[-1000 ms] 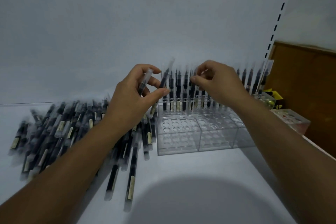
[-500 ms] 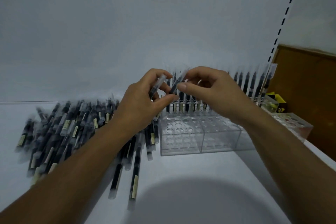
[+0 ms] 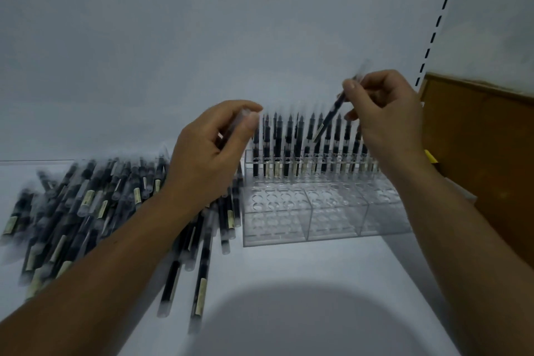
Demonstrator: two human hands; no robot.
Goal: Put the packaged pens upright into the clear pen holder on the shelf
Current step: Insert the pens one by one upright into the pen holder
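A clear pen holder (image 3: 326, 217) with rows of round holes stands on the white shelf. Its back rows hold several upright packaged pens (image 3: 289, 144); the front rows of holes are bare. My right hand (image 3: 381, 113) pinches one packaged pen (image 3: 329, 121), tilted, tip down, above the holder's back right rows. Just left of the holder, my left hand (image 3: 208, 153) is closed around another packaged pen (image 3: 231, 130), mostly hidden by the fingers. A heap of loose packaged pens (image 3: 86, 211) lies on the shelf at the left.
The white shelf back panel (image 3: 202, 52) rises right behind the holder. A slotted upright (image 3: 439, 20) and a brown board (image 3: 491, 153) bound the right side. Something yellow (image 3: 430, 156) peeks out behind my right wrist. My shadow covers the shelf front.
My right hand took a pen from beside my left hand and carried it right and upward, over the holder. My left hand stayed left of the holder with its pen.
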